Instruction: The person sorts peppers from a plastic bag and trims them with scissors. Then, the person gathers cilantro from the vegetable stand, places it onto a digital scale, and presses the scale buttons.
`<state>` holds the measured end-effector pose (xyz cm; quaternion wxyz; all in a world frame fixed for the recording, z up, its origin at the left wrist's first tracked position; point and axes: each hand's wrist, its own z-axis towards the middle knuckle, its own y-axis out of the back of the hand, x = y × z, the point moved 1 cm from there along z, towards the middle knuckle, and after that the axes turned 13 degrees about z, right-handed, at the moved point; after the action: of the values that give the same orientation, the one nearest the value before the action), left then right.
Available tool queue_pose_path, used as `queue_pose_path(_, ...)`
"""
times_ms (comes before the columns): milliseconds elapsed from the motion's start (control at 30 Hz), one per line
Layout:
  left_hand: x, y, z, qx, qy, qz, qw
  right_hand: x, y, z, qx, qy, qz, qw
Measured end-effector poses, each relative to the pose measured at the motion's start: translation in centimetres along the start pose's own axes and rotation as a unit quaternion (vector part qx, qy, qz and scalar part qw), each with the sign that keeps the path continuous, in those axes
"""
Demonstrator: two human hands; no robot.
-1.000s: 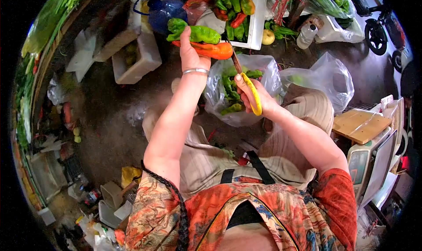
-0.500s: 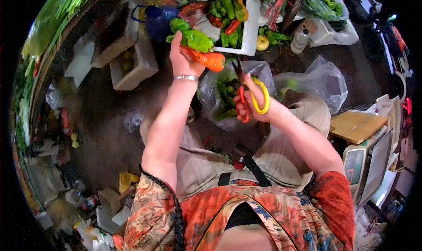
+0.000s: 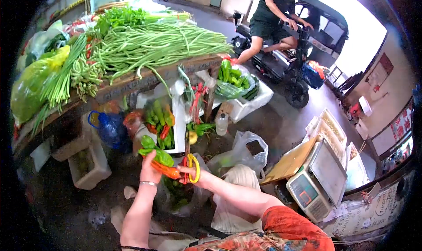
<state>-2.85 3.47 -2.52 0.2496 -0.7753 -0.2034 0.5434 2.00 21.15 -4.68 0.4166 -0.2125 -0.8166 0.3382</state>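
Observation:
My left hand (image 3: 149, 172) is closed around several peppers, among them a green pepper (image 3: 163, 158) and an orange-red pepper (image 3: 167, 170). In my right hand (image 3: 192, 175) are scissors (image 3: 196, 166) with one yellow and one red handle loop, their blades pointing upward. The fingers of that hand are close to the orange-red pepper's end; whether they touch it I cannot tell. Just beyond both hands, a white foam box (image 3: 179, 119) holds green and red peppers (image 3: 159, 117). Below the hands sits a clear plastic bag (image 3: 193, 202) with green peppers inside.
Long beans (image 3: 162, 44) cover the wooden stall at upper left. A blue jug (image 3: 112, 130) and another foam box (image 3: 94, 169) stand beneath it. On the right is a weighing scale (image 3: 307, 194). A person (image 3: 268, 18) sits on a scooter (image 3: 290, 66) beyond the stall.
My view has tilted up, bringing the stall and the person on the scooter into sight. My right hand with the scissors has come nearer to the peppers in my left hand.

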Motion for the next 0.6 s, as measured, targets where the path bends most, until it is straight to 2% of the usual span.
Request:
queue_pose_path(167, -0.3, -0.4, -0.9, -0.011, -0.036, 0.027, 0.999, 0.2, -1.7, -1.1, 0.045, 0.043, -0.025, 0.998)
queue_pose_path(233, -1.9, -1.5, -1.8, -0.047, -0.068, 0.027, 0.996, 0.3, -1.9, -1.1, 0.063, 0.027, 0.0, 0.998)
queue_pose_path(267, -2.2, 0.1, -1.1, -0.053, -0.044, 0.021, 0.997, 0.1, -2.0, -1.0, 0.08, 0.007, 0.027, 0.996)
queue_pose_path(300, -2.7, 1.0, -0.4, -0.078, -0.063, 0.001, 0.995, 0.0, -1.6, -0.7, 0.062, 0.008, 0.015, 0.998)
queue_pose_path(367, -5.4, 1.5, -0.9, -0.066, -0.062, -0.034, 0.995, 0.5, -1.6, -0.5, 0.105, 0.057, 0.017, 0.993)
queue_pose_path(400, -6.5, 1.8, -1.0, -0.046, -0.097, -0.043, 0.993, 0.3, -1.2, 0.7, 0.075, 0.146, -0.039, 0.986)
queue_pose_path(433, -7.1, 3.3, -0.6, -0.076, -0.101, -0.047, 0.991, 1.4, -2.2, -0.3, 0.096, 0.139, -0.023, 0.985)
queue_pose_path(467, -8.1, 3.0, -1.0, -0.102, -0.125, -0.072, 0.984, 1.3, -0.9, 0.3, 0.075, 0.105, -0.053, 0.99)
queue_pose_path(500, -8.7, 3.8, -1.3, -0.122, -0.132, -0.043, 0.983, 1.3, 0.5, 0.9, 0.056, 0.07, -0.083, 0.992)
queue_pose_path(600, -9.3, 5.6, -1.9, -0.134, -0.12, 0.027, 0.983, 2.0, -1.5, -0.5, 0.06, 0.064, -0.007, 0.996)
